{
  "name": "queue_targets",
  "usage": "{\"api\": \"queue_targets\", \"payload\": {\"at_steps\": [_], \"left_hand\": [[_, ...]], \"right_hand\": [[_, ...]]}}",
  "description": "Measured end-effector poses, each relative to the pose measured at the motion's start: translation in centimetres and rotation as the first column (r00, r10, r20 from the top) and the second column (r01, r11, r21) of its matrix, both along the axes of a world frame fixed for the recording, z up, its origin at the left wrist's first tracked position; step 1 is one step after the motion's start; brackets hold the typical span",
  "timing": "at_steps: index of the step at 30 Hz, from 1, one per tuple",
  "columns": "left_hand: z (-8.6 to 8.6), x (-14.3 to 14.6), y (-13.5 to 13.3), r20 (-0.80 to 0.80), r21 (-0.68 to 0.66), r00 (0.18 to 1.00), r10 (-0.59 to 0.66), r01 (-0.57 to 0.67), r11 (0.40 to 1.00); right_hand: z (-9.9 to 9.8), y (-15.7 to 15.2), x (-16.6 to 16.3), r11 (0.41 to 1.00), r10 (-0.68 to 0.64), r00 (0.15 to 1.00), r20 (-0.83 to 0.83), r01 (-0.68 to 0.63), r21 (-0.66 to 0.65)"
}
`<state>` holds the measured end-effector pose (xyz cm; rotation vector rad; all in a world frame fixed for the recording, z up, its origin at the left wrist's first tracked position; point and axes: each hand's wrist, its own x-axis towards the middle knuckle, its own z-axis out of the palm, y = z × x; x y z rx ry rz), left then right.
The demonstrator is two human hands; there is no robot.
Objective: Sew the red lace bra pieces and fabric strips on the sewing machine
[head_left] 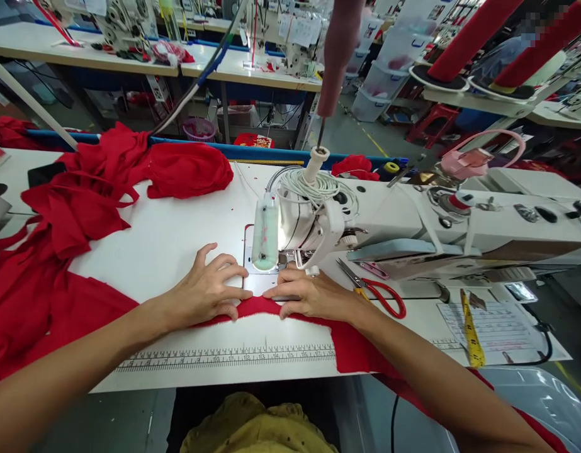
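My left hand (pixel 217 288) rests on the white sewing table, fingers spread, with its thumb and forefinger closed on the edge of a red fabric piece (pixel 259 306). On the other side of the needle plate, my right hand (pixel 309 292) pinches the same fabric, its fingers close to the presser foot. A thin grey edge shows under its fingers; I cannot make out what it is. Between the hands the fabric edge bows slightly, and its right part hangs over the table's front. The white sewing machine (pixel 389 211) stands just beyond, its needle area partly hidden by a small lamp (pixel 265 236).
Red-handled scissors (pixel 387 297) lie right of my right hand. A heap of red fabric (pixel 77 207) covers the table's left side. A printed ruler (pixel 224 357) runs along the front edge. A yellow tape measure (pixel 471 333) lies on a paper sheet (pixel 502 330) at right.
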<state>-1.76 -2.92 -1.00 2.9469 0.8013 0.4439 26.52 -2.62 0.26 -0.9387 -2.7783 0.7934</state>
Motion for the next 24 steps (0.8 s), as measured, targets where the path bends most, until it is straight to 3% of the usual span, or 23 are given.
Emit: {"api": "queue_targets", "payload": {"at_steps": [6,14,24], "left_hand": [[0.0,-0.6,0.5,-0.053,-0.049,0.998,-0.021,0.018,0.999],[0.6,-0.7,0.8,-0.115,-0.111,0.992,-0.047,0.034,0.993],[0.7,-0.7,1.0,-0.132,-0.085,0.988,-0.073,0.062,0.994]], "right_hand": [[0.4,0.3,0.1,0.997,-0.035,0.998,0.056,0.038,-0.066],[-2.3,0.7,1.0,0.989,-0.045,0.996,-0.081,0.033,-0.144],[-0.7,0.9,0.8,0.956,-0.095,0.995,0.02,0.097,-0.277]]}}
